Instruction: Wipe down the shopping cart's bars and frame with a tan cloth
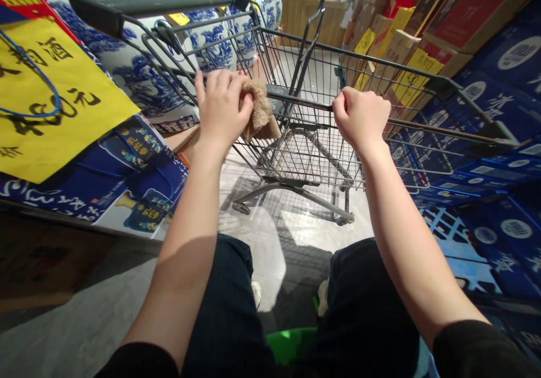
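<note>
A dark metal shopping cart (313, 167) stands sideways before me, its handle bar (177, 5) at the upper left. My left hand (220, 105) is closed on a brown cloth (258, 112), which lies against the cart's near top rail; the thumb presses the cloth, and part of it hangs below the rail. Farther right along the same rail, my right hand (364, 114) is wrapped around the bar in a fist. Between the two hands runs a bare stretch of rail, with the wire basket behind it.
Blue-and-white jars (211, 40) with yellow price cards line the left. A yellow handwritten sign (54, 102) lies over blue boxes nearby. Stacked blue cartons (507, 220) and a light-blue plastic crate (465, 254) rise on the right. Something green (291, 344) is between my legs.
</note>
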Demonstrator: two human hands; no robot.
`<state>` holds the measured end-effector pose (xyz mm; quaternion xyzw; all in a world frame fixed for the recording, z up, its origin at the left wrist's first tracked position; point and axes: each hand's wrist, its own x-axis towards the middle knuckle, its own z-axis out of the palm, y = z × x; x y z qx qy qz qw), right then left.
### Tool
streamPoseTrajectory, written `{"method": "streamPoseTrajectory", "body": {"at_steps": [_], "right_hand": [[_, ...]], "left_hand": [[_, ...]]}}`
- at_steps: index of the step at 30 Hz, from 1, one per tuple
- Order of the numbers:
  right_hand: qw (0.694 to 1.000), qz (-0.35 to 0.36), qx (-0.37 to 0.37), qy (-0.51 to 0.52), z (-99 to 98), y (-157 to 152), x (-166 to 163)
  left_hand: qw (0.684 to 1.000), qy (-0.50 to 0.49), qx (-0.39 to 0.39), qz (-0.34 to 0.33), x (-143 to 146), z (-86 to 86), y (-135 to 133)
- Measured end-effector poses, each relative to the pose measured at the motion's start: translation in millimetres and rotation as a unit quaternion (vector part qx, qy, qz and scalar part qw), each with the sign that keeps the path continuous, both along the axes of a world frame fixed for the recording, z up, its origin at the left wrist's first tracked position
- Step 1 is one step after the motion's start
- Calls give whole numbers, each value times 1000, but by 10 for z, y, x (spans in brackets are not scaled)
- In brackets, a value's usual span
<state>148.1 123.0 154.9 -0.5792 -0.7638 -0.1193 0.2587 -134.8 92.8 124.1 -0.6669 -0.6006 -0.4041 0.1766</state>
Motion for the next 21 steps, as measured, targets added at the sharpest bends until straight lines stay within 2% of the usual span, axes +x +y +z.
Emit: {"method": "streamPoseTrajectory", "body": {"at_steps": [2,5,7,10,16,18,21], "right_hand": [[1000,-2,4,3,6,-12,-4],[1000,2,3,11,12,-21,-11],[1000,7,2,16,11,-20,-15],[1000,8,5,16,1,-10,-19],[1000,-1,7,6,2,-17,-19],[1000,-6,2,1,13,-30,-18],[1000,-11,0,-5,22,-45,-19]], "left_hand": [[999,2,32,33,-125,-10,31],[988,-22,89,128,-322,3,7],[979,-45,105,168,-413,29,-54],[986,-54,72,143,-389,73,-143],[998,-50,7,23,13,115,-144],[997,-66,9,25,17,129,-173],[993,-93,27,73,-166,137,-233]]}}
